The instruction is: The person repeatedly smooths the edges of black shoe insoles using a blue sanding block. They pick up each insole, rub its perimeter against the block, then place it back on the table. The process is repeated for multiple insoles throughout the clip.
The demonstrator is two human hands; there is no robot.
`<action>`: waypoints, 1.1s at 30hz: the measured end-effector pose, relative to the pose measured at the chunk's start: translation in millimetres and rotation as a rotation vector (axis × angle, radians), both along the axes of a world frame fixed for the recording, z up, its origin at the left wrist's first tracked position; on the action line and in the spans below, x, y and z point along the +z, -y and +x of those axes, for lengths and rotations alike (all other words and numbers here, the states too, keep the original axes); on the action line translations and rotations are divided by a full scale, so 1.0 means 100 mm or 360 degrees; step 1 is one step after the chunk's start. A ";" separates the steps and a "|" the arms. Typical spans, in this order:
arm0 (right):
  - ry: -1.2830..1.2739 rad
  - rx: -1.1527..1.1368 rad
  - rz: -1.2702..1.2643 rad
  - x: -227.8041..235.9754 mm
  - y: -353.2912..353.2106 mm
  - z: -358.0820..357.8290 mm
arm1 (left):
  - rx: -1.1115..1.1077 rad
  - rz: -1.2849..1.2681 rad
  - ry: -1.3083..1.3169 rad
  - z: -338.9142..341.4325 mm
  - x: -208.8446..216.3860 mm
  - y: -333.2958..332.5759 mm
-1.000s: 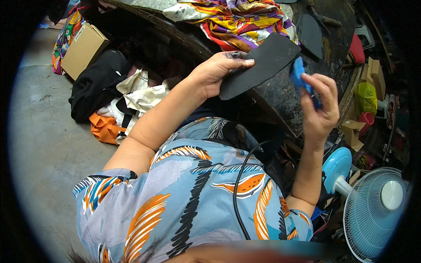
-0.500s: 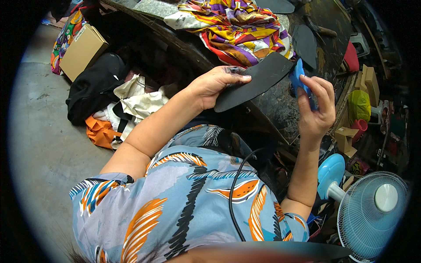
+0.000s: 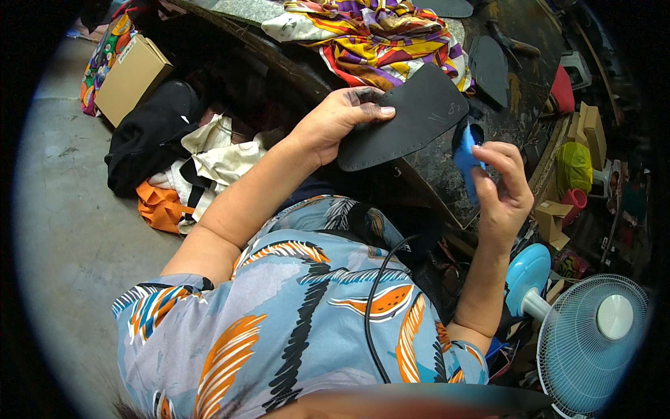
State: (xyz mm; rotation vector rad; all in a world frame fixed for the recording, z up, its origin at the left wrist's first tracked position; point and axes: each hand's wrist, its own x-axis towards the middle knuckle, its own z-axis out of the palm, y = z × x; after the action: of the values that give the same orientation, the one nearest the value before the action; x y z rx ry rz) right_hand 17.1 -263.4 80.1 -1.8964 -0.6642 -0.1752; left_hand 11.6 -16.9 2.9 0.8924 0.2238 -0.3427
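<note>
My left hand [image 3: 342, 120] grips a flat black shoe insole [image 3: 412, 115] by its near edge, thumb on top and fingers beneath. Light handwritten marks and a row of small dots along the edge show on its face; the fingers are stained dark. To the right, my right hand [image 3: 504, 185] pinches a blue piece of cloth [image 3: 466, 162] between thumb and fingertips. A dark patch shows at the cloth's upper end, and motion smears it slightly. The cloth is close to the insole's right end, with a small gap between them.
A crumpled multicoloured fabric [image 3: 384, 42] lies on the dark workbench [image 3: 513, 122]. Another dark insole [image 3: 488, 70] and a hammer [image 3: 513, 45] are beyond. Bundled clothes [image 3: 209, 160] and a cardboard box [image 3: 132, 80] sit at left; a blue fan [image 3: 593, 342] stands at lower right.
The insole has turned so its face shows more fully, and its far end has risen. The blue cloth has moved down and slightly left, away from the insole's tip.
</note>
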 end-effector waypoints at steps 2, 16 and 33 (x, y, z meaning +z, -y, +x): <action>-0.0005 -0.0080 0.0059 0.00 0.02 0.03 | 0.0023 0.0050 0.0020 -0.01 0.02 -0.01; -0.0642 0.0028 0.0401 0.02 -0.11 0.56 | -0.0029 0.0679 0.0574 -0.16 0.31 -0.15; -0.0647 -0.0072 0.1060 -0.85 -1.16 1.74 | -0.0314 0.2986 0.1843 0.26 0.33 -0.73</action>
State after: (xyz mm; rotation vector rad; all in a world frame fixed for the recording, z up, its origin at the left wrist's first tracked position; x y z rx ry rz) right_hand 190.8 -147.7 -5.3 -1.2485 -0.2366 -0.0272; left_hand 38.1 56.2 35.7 2.7846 -0.8065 0.4061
